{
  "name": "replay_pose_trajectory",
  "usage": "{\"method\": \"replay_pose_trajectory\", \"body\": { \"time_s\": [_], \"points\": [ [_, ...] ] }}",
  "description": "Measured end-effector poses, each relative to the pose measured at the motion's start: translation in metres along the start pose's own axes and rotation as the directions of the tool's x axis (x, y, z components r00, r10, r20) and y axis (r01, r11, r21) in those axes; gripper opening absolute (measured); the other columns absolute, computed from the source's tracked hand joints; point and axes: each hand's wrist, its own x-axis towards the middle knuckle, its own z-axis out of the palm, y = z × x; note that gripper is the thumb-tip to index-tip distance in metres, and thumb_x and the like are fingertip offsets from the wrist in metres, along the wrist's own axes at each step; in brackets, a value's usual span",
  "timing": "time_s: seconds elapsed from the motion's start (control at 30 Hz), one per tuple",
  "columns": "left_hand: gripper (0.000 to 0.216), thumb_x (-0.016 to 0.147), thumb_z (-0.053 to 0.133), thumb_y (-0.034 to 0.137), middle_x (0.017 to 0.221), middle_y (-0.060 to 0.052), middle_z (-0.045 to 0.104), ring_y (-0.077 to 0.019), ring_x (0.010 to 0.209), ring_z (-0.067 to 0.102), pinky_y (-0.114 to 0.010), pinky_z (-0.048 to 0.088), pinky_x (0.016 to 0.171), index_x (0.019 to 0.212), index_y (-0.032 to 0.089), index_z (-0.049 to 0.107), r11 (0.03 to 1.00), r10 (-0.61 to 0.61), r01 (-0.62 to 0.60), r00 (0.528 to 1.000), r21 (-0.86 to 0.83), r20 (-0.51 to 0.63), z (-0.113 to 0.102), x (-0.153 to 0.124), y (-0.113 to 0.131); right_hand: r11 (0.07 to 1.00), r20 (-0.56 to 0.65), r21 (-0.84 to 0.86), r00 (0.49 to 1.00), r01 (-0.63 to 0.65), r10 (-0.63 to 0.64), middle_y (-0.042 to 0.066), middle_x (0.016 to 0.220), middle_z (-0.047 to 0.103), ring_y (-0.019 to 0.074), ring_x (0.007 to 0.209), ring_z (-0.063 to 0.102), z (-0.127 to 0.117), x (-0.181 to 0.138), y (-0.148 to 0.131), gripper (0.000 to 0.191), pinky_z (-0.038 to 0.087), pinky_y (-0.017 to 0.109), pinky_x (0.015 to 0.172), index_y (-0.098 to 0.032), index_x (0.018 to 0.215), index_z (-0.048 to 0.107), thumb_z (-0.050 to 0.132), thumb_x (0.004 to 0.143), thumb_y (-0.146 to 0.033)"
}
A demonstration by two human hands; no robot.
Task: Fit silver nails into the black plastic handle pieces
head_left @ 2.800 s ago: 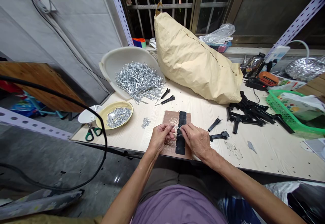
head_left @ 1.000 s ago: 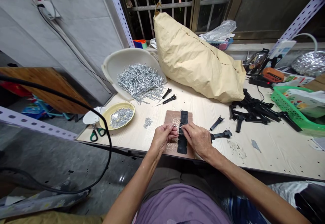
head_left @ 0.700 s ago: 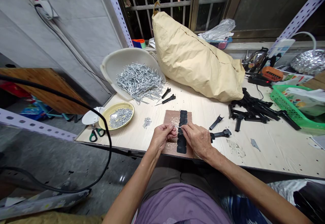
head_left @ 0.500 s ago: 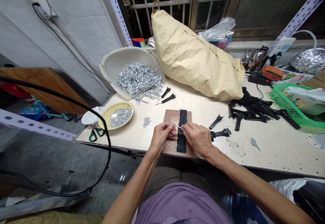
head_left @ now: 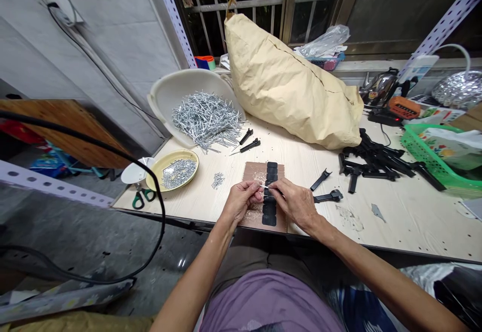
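My left hand [head_left: 243, 200] is closed in a pinch, with its fingertips at one end of a thin silvery metal pin [head_left: 265, 187]. The other end of the pin meets the pinched fingers of my right hand [head_left: 295, 202]. Both hands hover over a brown board [head_left: 253, 170] at the table's front edge. A column of black rounded pads [head_left: 268, 220] runs down this board, with pale crumbs scattered beside it. The fingers hide some of the pads. Just right of my right hand lie a black forked plastic piece [head_left: 321, 180] and a black tool-like piece [head_left: 328, 197].
A white scoop-shaped basin [head_left: 161, 91] holds many metal pins. In front stand a yellow dish [head_left: 194, 170] of small metal parts and green-handled scissors [head_left: 138, 200]. A large paper sack [head_left: 289, 81] lies behind. Black plastic parts [head_left: 376, 158] and a green basket [head_left: 410, 138] are right.
Both hands stay over the board with the pin between them. My right hand has shifted very slightly, and the pin shows a little more clearly between the fingertips.
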Motion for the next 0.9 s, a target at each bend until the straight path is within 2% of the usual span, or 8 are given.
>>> {"method": "replay_pose_trajectory", "body": {
  "time_s": [0.1, 0.17, 0.3, 0.4, 0.5, 0.7, 0.83, 0.9],
  "points": [
    [0.032, 0.064, 0.077, 0.037, 0.065, -0.001, 0.065, -0.0065, 0.049, 0.056, -0.021, 0.051, 0.055, 0.078, 0.01, 0.066, 0.997, 0.053, -0.052, 0.998, 0.056, -0.02, 0.001, -0.001, 0.0, 1.0, -0.009, -0.007, 1.0, 0.015, -0.015, -0.002, 0.091, 0.065, 0.0108, 0.078, 0.059, -0.001, -0.001, 0.0, 0.021, 0.033, 0.022, 0.061, -0.026, 0.098, 0.06, 0.04, 0.095, -0.033],
    [0.031, 0.066, 0.076, 0.038, 0.061, 0.0, 0.064, -0.0062, 0.045, 0.055, -0.019, 0.046, 0.05, 0.074, 0.01, 0.065, 0.988, 0.089, -0.084, 0.996, 0.133, -0.028, 0.0, -0.002, 0.0, 0.995, -0.022, -0.078, 0.998, 0.058, -0.06, 0.0, 0.088, 0.064, 0.0115, 0.075, 0.057, -0.002, -0.002, -0.001, 0.023, 0.032, 0.024, 0.062, -0.025, 0.096, 0.061, 0.04, 0.096, -0.032],
    [0.033, 0.066, 0.074, 0.043, 0.054, 0.001, 0.062, -0.0061, 0.039, 0.05, -0.019, 0.041, 0.045, 0.069, 0.012, 0.062, 0.972, 0.076, -0.068, 0.997, 0.226, -0.027, 0.001, -0.004, 0.003, 0.978, -0.046, -0.176, 0.991, 0.116, -0.126, 0.003, 0.082, 0.064, 0.0132, 0.073, 0.056, -0.001, -0.004, -0.001, 0.025, 0.03, 0.026, 0.064, -0.023, 0.091, 0.063, 0.039, 0.096, -0.028],
    [0.03, 0.072, 0.07, 0.041, 0.049, 0.001, 0.06, -0.0082, 0.043, 0.053, -0.019, 0.042, 0.05, 0.068, 0.013, 0.063, 0.923, 0.173, -0.152, 0.984, 0.353, -0.028, 0.005, -0.007, 0.007, 1.0, -0.004, 0.019, 1.0, 0.014, -0.014, 0.0, 0.088, 0.065, 0.0122, 0.075, 0.057, 0.001, -0.003, 0.001, 0.024, 0.032, 0.024, 0.062, -0.024, 0.094, 0.061, 0.039, 0.096, -0.032],
    [0.028, 0.074, 0.067, 0.04, 0.048, 0.001, 0.061, -0.0097, 0.046, 0.055, -0.02, 0.042, 0.052, 0.067, 0.014, 0.064, 0.869, 0.227, -0.197, 0.974, 0.454, -0.011, 0.008, -0.008, 0.01, 0.972, 0.08, 0.217, 0.994, -0.088, 0.072, -0.003, 0.086, 0.066, 0.0115, 0.073, 0.058, 0.002, -0.003, 0.003, 0.023, 0.033, 0.022, 0.06, -0.024, 0.091, 0.059, 0.039, 0.095, -0.035],
    [0.029, 0.073, 0.068, 0.041, 0.048, 0.002, 0.06, -0.0082, 0.041, 0.053, -0.019, 0.04, 0.048, 0.067, 0.014, 0.062, 0.919, 0.113, -0.106, 0.994, 0.381, 0.005, 0.007, -0.002, 0.007, 0.995, -0.01, 0.082, 0.998, -0.058, 0.059, 0.002, 0.088, 0.065, 0.0131, 0.074, 0.057, 0.001, -0.005, 0.001, 0.025, 0.034, 0.024, 0.063, -0.021, 0.091, 0.061, 0.039, 0.095, -0.033],
    [0.028, 0.075, 0.067, 0.041, 0.05, 0.001, 0.061, -0.009, 0.044, 0.055, -0.019, 0.042, 0.051, 0.069, 0.014, 0.063, 0.893, 0.196, -0.184, 0.98, 0.41, 0.011, 0.008, -0.003, 0.007, 0.913, 0.109, 0.38, 0.988, -0.147, 0.114, -0.002, 0.079, 0.064, 0.0114, 0.07, 0.057, 0.005, 0.0, 0.008, 0.026, 0.036, 0.021, 0.061, -0.021, 0.086, 0.059, 0.04, 0.094, -0.037],
    [0.029, 0.075, 0.066, 0.042, 0.048, 0.001, 0.06, -0.0088, 0.044, 0.054, -0.019, 0.042, 0.051, 0.067, 0.014, 0.062, 0.886, 0.195, -0.186, 0.981, 0.425, 0.023, 0.009, -0.004, 0.008, 0.875, 0.147, 0.454, 0.983, -0.168, 0.112, -0.002, 0.075, 0.063, 0.0111, 0.069, 0.057, 0.007, 0.002, 0.011, 0.026, 0.037, 0.021, 0.06, -0.021, 0.082, 0.058, 0.041, 0.093, -0.037]
  ]
}}
